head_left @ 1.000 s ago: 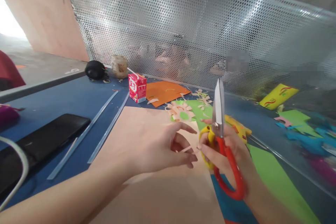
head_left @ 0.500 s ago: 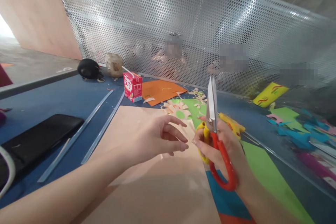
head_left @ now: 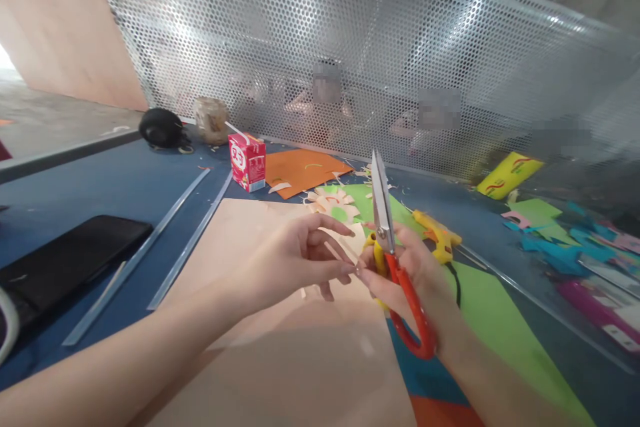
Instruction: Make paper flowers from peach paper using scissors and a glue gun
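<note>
My left hand (head_left: 295, 260) hovers over a large pale pink sheet (head_left: 250, 360), its fingers curled and thumb near the middle fingers. A thin pale sliver shows between these fingers and my right fingertips; what it is stays unclear. My right hand (head_left: 415, 267) is closed on scissors (head_left: 384, 213) with red and yellow handles, their blades together and pointing up. Both hands' fingertips nearly meet. Just behind them lies a pale paper flower (head_left: 333, 203) with a green centre, on green paper (head_left: 387, 203).
A red drink box (head_left: 247, 161), orange paper (head_left: 305, 170), a jar (head_left: 211, 120) and a black round object (head_left: 161, 128) stand or lie behind. A phone (head_left: 75, 257) is left. Right are a yellow glue gun (head_left: 437, 237) and paper scraps (head_left: 550, 240). Perforated metal closes the back.
My right hand has moved left with the scissors, bringing its fingertips to those of my left hand. The thin pale sliver now shows between them. The view has shifted slightly.
</note>
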`<state>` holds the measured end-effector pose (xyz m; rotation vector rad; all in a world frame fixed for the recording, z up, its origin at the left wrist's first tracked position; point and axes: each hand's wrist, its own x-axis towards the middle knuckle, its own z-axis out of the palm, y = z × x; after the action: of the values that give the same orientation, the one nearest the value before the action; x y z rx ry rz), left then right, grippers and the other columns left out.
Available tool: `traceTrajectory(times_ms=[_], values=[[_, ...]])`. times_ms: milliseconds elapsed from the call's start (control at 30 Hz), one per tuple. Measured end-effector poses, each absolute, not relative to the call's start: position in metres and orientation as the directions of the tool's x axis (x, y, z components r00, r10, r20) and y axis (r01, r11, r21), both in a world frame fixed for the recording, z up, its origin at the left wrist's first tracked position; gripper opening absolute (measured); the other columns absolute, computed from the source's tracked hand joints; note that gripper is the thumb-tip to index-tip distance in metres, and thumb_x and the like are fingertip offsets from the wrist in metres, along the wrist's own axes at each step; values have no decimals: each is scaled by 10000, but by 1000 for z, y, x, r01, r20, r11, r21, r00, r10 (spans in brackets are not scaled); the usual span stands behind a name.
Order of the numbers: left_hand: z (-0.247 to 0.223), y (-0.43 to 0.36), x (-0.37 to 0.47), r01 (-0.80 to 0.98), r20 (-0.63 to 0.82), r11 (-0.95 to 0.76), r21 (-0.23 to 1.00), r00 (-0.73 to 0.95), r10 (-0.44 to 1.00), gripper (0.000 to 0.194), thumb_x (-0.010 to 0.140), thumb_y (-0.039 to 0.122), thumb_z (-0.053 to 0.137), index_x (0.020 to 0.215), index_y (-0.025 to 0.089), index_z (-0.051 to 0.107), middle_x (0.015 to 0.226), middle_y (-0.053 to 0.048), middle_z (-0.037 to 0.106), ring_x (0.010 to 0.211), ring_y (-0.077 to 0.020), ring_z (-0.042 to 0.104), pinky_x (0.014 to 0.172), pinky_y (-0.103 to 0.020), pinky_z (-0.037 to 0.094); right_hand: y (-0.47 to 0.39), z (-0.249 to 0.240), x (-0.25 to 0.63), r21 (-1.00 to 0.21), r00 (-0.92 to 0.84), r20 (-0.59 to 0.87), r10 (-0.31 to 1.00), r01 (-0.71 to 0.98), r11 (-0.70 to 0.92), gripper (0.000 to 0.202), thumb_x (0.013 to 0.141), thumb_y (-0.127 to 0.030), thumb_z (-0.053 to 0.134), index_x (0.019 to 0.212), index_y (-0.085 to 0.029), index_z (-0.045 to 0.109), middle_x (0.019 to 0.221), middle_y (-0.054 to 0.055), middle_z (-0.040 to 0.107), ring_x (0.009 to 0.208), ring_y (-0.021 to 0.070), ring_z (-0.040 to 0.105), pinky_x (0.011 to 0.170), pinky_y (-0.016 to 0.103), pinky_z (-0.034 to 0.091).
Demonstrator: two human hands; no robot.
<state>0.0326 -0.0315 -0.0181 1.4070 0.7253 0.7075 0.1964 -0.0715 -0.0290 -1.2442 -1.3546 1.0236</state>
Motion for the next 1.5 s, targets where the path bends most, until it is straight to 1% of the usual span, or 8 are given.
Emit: traceTrajectory(times_ms=[100,267,400,500,600,767,1133,1500], values=[[-15,-32,31,-37,-38,68,997,529,848,235,723,157,622,926,158,503,657,-2,654,474,-100,600,443,-194,471,-73,-28,197,-977,-19,173,985,124,174,463,646,-213,686,1022,-239,417,657,-65,580,516,92,517,463,202,422],[-13,-31,28,-234,13,118,965,495,869,181,723,153,642,881,149,555,669,0,660,522,-98,621,513,-208,521,-75,-28,197,-979,-68,186,980,70,190,437,693,-325,654,1037,-239,398,682,-38,566,516,88,487,401,185,355],[-15,-29,28,-372,108,51,927,395,912,109,707,173,666,784,138,597,704,-11,654,706,-135,646,497,-164,503,-77,-30,197,-987,-155,108,982,102,125,501,701,-273,666,1084,-269,344,694,-47,560,568,93,488,506,204,407],[-15,-29,28,-432,183,-44,901,286,940,85,713,181,663,763,157,598,660,22,635,592,-83,601,466,-149,477,-79,-33,198,-985,-180,80,980,136,106,483,729,-232,632,1088,-294,316,697,-49,554,557,100,483,501,216,399],[-15,-30,28,-455,215,-84,887,244,946,81,722,181,654,760,164,584,615,41,615,488,-47,533,442,-147,453,-81,-34,198,-984,-190,71,979,145,100,484,741,-220,614,1101,-303,302,696,-46,545,540,107,484,480,220,394],[-13,-33,29,-464,184,-19,885,313,932,118,713,175,661,763,155,556,646,27,602,578,-79,580,447,-149,466,-82,-33,196,-984,-179,23,984,170,54,495,740,-239,613,1109,-301,289,700,-36,542,571,120,499,478,224,382],[-12,-35,30,-400,138,24,916,373,918,157,715,195,660,760,148,517,665,12,604,499,-75,571,471,-193,484,-83,-31,197,-968,-173,35,984,237,76,480,747,-250,609,1110,-311,299,671,-47,559,583,129,526,486,225,397],[-14,-35,28,-460,142,19,887,312,939,108,748,245,632,762,173,552,591,45,525,529,-33,467,441,-128,339,-85,-15,193,-979,-157,-63,986,201,-31,568,646,-335,702,1092,-273,355,723,-26,566,520,122,498,476,264,419]])
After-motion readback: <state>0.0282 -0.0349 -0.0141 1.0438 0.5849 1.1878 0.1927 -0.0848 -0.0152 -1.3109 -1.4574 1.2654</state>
